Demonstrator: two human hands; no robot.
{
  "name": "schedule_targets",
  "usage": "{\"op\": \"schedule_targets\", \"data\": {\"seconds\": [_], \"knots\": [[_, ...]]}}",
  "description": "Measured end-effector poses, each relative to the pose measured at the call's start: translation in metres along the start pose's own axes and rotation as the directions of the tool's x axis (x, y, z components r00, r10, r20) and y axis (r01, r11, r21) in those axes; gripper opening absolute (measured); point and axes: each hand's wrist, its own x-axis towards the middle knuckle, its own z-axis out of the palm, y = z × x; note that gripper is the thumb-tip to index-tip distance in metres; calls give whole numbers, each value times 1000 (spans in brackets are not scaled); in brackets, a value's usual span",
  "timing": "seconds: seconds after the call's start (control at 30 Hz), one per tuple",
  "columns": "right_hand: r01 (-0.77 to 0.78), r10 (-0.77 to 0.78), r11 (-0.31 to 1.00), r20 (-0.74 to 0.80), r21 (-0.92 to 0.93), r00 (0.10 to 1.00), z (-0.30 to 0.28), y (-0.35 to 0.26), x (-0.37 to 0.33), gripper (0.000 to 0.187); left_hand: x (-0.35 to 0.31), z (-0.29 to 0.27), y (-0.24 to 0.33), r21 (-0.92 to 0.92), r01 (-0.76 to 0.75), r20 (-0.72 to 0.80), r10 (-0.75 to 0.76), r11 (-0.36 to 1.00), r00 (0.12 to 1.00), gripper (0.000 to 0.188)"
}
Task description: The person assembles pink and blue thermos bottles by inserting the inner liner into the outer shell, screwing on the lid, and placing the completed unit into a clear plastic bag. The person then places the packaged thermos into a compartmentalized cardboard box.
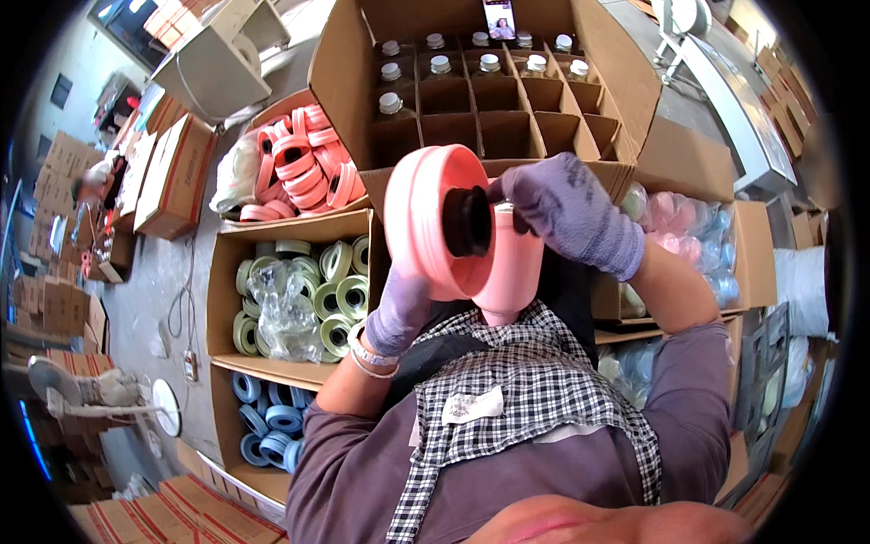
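My gloved left hand (399, 313) is closed on the lower edge of a wide, round pink plastic cap-like piece (426, 213). Its hollow side is turned to the right, and a black ring-shaped part (467, 222) sticks out of its middle. Just right of it is a pink bottle-shaped piece (512, 276), narrower at its lower end. Fingers of my gloved right hand (566, 213) are closed at the upper rim of this bottle-shaped piece, with the fingertips next to the black part. The glove hides part of the rim.
Ahead stands an open carton (480, 168) with dividers and several white-capped bottles (439, 65); a phone (499, 20) is at its back. On the left are boxes of pink rings (308, 181), green rings (335, 299) and blue rings (283, 419). A box of bagged pieces (675, 218) stands right.
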Motion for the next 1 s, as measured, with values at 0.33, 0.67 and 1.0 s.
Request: {"op": "schedule_targets", "data": {"seconds": [0.33, 0.67, 1.0], "knots": [[42, 44, 932, -227, 360, 973, 24, -5, 3, 61, 5, -10, -8, 47, -45, -151, 52, 998, 987, 100], [292, -283, 956, -402, -41, 871, 20, -17, 10, 65, 17, -4, -9, 59, -48, -148, 56, 997, 987, 100], [39, 88, 972, -509, 234, 856, 48, 20, 16, 47, 29, -5, -24, 127, -99, -220, 125, 987, 967, 98]]}}
